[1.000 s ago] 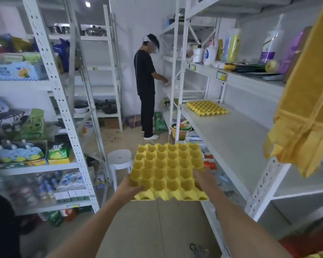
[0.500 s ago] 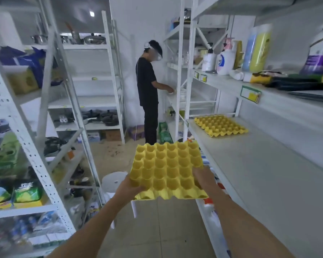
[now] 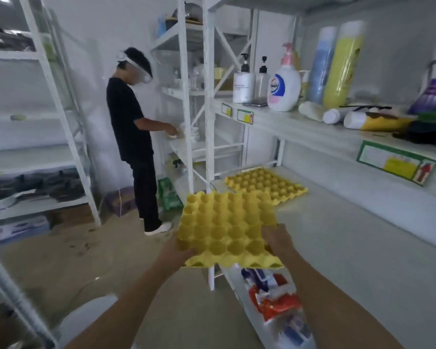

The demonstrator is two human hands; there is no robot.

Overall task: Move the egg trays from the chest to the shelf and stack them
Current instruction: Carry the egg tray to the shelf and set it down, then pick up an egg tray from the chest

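1. Head view: both hands grip one yellow egg tray by its near corners. The left hand curls round the near left corner, its fingers under the tray's edge. The right hand holds the near right corner, with the back of the hand and the knuckles lying over the top of the tray.
2. That held tray is in the air, roughly level with its cups facing up. It hangs at the front edge of the white shelf, partly over the floor and partly over the shelf board, and does not rest on the board.
3. A second yellow egg tray lies flat on the same shelf board, farther back and just beyond the held one. The two trays look apart, though the held tray's far edge covers part of the gap.
4. On the shelf level above stand pump bottles and tall rolled items in blue and yellow, with price labels fixed to the shelf's front edge.
5. Below the held tray, a lower shelf carries red and blue packets.
6. Another person in dark clothes stands across the aisle, hands at a far rack.
7. White racks line the left side, blurred.
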